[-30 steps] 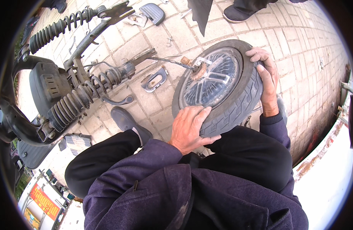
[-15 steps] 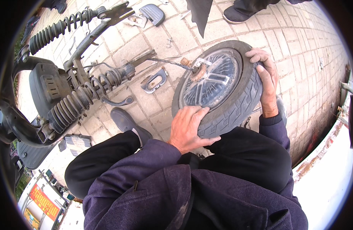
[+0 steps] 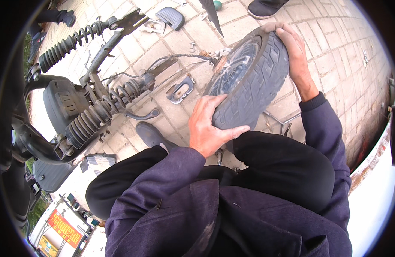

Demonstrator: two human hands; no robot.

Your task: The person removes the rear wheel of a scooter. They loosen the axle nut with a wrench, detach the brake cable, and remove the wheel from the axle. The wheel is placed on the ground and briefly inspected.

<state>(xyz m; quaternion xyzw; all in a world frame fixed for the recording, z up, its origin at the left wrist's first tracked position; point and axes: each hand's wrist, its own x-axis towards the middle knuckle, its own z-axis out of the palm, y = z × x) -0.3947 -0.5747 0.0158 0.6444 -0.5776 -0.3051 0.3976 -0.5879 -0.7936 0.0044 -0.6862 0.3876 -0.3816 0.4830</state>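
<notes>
A small scooter wheel (image 3: 259, 79) with a black knobbly tyre and a worn metal hub is tilted up between my hands, tread toward me. My left hand (image 3: 209, 124) grips the tyre's near lower edge, thumb across the tread. At the far upper right edge, my right hand (image 3: 291, 51) has its fingers wrapped round the tyre. A dark cable (image 3: 180, 56) runs from the hub's axle to the scooter frame on the left. The hub's underside is hidden.
A scooter's rear frame with coil shock absorbers (image 3: 88, 120) stands at left. On the paving lie a metal bracket (image 3: 180, 90), a black footrest pad (image 3: 170, 18), a wrench (image 3: 193, 46) and a wire-like metal tool (image 3: 283, 122). Another person's shoe (image 3: 262, 9) is at the top.
The wheel has tipped up, so more tread and less of the hub face shows. My right hand has moved up and away with the tyre; the left still grips the near edge.
</notes>
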